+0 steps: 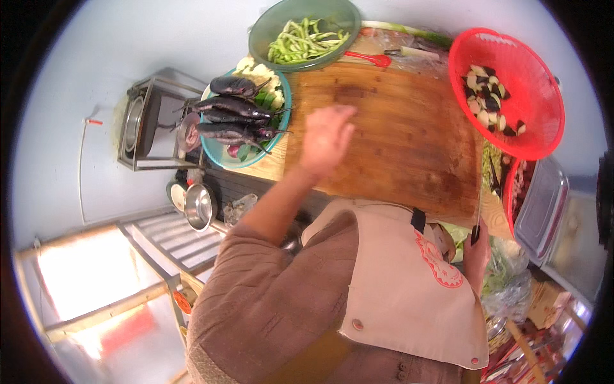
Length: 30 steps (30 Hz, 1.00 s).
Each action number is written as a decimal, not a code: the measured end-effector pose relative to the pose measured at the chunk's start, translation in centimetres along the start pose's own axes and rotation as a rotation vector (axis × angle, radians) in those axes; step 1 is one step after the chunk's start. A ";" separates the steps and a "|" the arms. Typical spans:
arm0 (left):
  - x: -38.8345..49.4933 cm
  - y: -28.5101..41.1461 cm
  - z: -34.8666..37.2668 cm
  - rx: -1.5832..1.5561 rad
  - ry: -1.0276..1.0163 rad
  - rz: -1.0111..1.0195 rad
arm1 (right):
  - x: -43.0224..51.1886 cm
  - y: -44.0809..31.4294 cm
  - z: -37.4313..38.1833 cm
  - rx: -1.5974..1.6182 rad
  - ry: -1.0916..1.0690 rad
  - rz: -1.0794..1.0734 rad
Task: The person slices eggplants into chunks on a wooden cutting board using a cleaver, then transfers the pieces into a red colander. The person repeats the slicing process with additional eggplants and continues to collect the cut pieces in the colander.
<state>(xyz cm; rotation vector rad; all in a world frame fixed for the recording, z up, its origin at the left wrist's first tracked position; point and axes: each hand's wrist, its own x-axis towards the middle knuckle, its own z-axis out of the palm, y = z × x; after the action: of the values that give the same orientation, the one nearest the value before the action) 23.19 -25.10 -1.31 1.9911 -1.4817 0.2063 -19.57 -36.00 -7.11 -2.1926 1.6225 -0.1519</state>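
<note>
My left hand point(328, 139) hovers over the left part of a wooden cutting board point(398, 129), empty, its fingers loosely spread and slightly blurred. At the board's near right corner, my right hand point(476, 257) grips a kitchen knife point(475, 234) by its dark handle. The blade appears nearly edge-on, along the board's right edge. Left of the board, several whole dark eggplants point(235, 108) lie across a blue basin point(289, 91), over cauliflower point(259, 72) and green leaves. Cut eggplant pieces point(490, 103) sit in a red plastic basket point(532, 81) at the far right.
Behind the board stands a green basin point(352, 19) of green beans point(304, 41). Next to it lie a red utensil point(379, 60) and a long green onion point(403, 29). A clear plastic lid or container point(542, 206) leans at right. A metal bowl point(199, 207) sits lower left.
</note>
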 end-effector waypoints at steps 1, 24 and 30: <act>0.4 -1.3 -1.4 0.032 0.077 0.013 | 0.4 0.3 -0.4 0.008 -0.008 -0.047; 8.6 22.4 22.5 -0.096 -0.792 0.829 | 1.1 -1.1 -6.8 -0.390 0.056 -0.526; 8.6 18.4 19.2 -0.204 -0.542 0.693 | 2.0 0.3 -2.4 -0.226 -0.044 -0.402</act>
<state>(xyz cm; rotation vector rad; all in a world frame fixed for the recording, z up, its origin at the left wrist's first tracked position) 4.97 -45.96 -4.90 1.3554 -2.3968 -0.2145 -19.99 -38.57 -5.37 -2.6557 1.2073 -0.0325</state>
